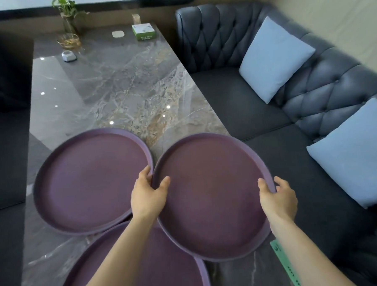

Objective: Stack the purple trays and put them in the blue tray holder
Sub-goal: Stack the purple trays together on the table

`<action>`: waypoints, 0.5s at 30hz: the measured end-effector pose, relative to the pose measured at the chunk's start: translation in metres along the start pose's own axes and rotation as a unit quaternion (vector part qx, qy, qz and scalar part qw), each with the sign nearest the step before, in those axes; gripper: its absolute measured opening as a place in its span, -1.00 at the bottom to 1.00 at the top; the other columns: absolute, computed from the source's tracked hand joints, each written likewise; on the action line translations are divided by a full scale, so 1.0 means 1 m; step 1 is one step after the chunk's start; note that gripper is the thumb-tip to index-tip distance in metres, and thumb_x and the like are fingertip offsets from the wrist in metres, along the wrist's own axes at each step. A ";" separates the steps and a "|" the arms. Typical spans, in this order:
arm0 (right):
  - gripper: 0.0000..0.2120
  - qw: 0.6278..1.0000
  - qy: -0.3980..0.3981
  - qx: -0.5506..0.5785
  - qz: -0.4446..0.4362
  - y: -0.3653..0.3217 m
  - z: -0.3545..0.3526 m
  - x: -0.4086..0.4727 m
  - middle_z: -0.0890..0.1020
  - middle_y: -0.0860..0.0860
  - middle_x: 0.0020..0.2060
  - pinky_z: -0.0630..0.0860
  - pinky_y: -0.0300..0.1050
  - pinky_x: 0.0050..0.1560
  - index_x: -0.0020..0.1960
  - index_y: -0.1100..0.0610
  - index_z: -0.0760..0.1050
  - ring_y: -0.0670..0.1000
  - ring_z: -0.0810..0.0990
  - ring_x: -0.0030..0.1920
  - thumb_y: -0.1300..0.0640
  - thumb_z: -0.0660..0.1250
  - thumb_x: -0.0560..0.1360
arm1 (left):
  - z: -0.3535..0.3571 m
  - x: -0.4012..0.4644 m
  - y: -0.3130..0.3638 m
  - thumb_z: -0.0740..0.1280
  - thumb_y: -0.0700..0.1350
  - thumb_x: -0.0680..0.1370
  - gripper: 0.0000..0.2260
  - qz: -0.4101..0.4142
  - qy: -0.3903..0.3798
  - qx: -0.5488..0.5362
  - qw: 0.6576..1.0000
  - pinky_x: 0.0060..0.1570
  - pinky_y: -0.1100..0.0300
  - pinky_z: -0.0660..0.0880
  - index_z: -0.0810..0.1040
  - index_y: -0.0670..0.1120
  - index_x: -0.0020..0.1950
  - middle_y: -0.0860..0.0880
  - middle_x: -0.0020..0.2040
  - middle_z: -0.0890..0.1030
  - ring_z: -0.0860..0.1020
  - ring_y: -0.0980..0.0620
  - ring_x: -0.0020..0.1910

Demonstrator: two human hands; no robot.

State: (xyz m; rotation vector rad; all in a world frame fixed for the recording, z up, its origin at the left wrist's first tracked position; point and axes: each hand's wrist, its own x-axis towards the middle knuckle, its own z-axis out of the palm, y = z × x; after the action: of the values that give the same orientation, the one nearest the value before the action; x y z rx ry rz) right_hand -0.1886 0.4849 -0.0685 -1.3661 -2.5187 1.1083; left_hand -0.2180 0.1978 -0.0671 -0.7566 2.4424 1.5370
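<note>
Purple, round and shallow-rimmed, three trays crowd the near end of a marble table (106,86). We see the right tray (214,196) held at both sides: our left hand (147,196) clamps its rim at 9 o'clock, thumb lying on the inside and the fingers curled under the edge, out of sight. Our right hand (279,198) does the same at 3 o'clock, thumb on the inner face, fingers wrapped over the outer rim. This tray juts past the table's right edge, above the sofa (258,108); we cannot tell whether its underside still rests on anything, though its lower part overlaps the near tray (159,269).

The left tray (91,180) lies flat toward 10 o'clock, its rim touching or just beside the held tray where the left fingers sit. The near tray at 6 o'clock is largely covered by our left forearm and the held tray, and the picture's bottom edge cuts it off. It seems tucked slightly under the left tray; the join is hard to read.

No blue holder shows in this view.

At the far end, around 12 o'clock, stand a plant (67,15) in a glass vase, a gold-rimmed bowl (68,41), a green-and-white box (143,31) and small pale items too blurred to name. A green strip (284,266) with markings runs off the bottom edge at 5 o'clock. Two pale blue cushions (274,57) sit on the sofa.
</note>
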 end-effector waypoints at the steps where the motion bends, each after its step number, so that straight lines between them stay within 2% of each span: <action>1: -0.43 1.000 0.006 -0.017 -0.007 0.000 -0.003 -0.011 0.52 0.11 0.29 0.51 0.22 0.16 0.39 0.00 0.37 0.23 0.56 0.19 -0.21 0.31 0.45 | -0.014 -0.010 -0.002 0.41 0.11 0.48 -0.39 0.003 0.035 0.027 0.999 0.31 0.00 0.42 0.37 0.02 0.51 -0.01 0.33 0.59 0.53 -0.06 0.32; 5: -0.55 0.996 -0.018 -0.064 -0.062 0.014 -0.002 -0.066 0.59 0.14 0.23 0.49 0.15 0.19 0.31 0.08 0.49 0.23 0.56 0.20 -0.10 0.32 0.50 | -0.074 -0.047 -0.038 0.39 0.04 0.50 -0.68 0.006 0.106 0.078 0.991 0.12 0.02 0.45 0.60 0.04 0.24 0.04 0.07 0.72 0.63 -0.08 0.14; 8: -0.61 0.991 -0.050 -0.087 -0.086 0.032 0.008 -0.118 0.62 0.15 0.15 0.50 0.07 0.07 0.25 0.09 0.55 0.22 0.59 0.14 -0.07 0.33 0.50 | -0.118 -0.070 -0.087 0.41 0.03 0.48 -0.82 -0.005 0.132 0.112 0.985 0.05 0.00 0.48 0.61 0.07 0.08 0.06 -0.06 0.72 0.65 -0.12 0.06; 12: -0.64 0.983 -0.084 -0.119 -0.107 0.060 0.025 -0.181 0.66 0.14 0.07 0.53 0.06 0.08 0.20 0.10 0.59 0.20 0.61 0.10 -0.06 0.36 0.47 | -0.160 -0.098 -0.149 0.42 0.02 0.47 -0.89 -0.044 0.147 0.138 0.979 -0.01 0.00 0.50 0.61 0.10 -0.02 0.08 -0.11 0.70 0.64 -0.13 0.02; 15: -0.64 0.983 -0.099 -0.124 -0.095 0.076 0.032 -0.214 0.63 0.14 0.08 0.50 0.05 0.09 0.20 0.10 0.58 0.20 0.60 0.12 -0.04 0.38 0.47 | -0.178 -0.116 -0.183 0.43 0.02 0.46 -0.86 -0.071 0.148 0.165 0.973 -0.08 0.04 0.48 0.62 0.11 0.01 0.07 -0.07 0.71 0.65 -0.13 -0.01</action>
State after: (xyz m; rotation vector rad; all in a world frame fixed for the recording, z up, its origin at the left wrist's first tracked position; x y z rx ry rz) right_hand -0.0182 0.3318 -0.0828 -1.0760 -2.9410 0.9646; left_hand -0.0047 0.0169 -0.0868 -1.1275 2.6808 0.9890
